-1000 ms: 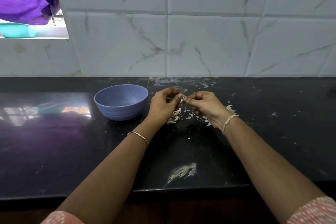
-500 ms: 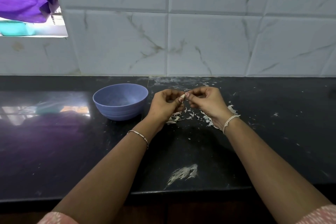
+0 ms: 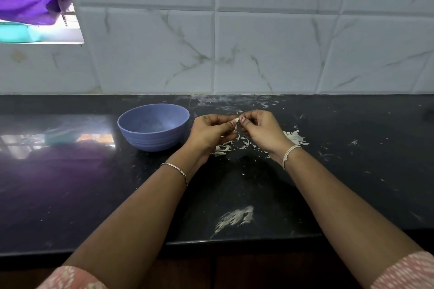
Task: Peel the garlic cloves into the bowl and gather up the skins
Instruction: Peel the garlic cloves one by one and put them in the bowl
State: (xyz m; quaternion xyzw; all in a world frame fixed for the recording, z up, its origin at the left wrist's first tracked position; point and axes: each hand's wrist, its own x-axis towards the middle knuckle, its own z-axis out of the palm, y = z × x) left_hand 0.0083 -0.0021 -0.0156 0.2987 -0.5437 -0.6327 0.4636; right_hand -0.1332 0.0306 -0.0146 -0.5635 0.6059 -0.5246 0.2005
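1. Black counter [image 3: 70,195] ran below a marbled tile wall [image 3: 270,49].
2. Left hand [image 3: 209,132] had its fingers curled, pinching a clove [image 3: 235,121] at the tips.
3. Right hand [image 3: 263,132], fingers likewise curled, pinched the same clove from the other side, above the counter.
4. Blue bowl [image 3: 150,141] stood just left of the left hand.
5. Skins [image 3: 294,139] lay scattered on the counter beneath and right of both hands.

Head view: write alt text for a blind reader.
Left hand and right hand pinch a small pale garlic clove above a black stone counter. Papery white garlic skins lie scattered beneath, and a round blue bowl stands to the left.
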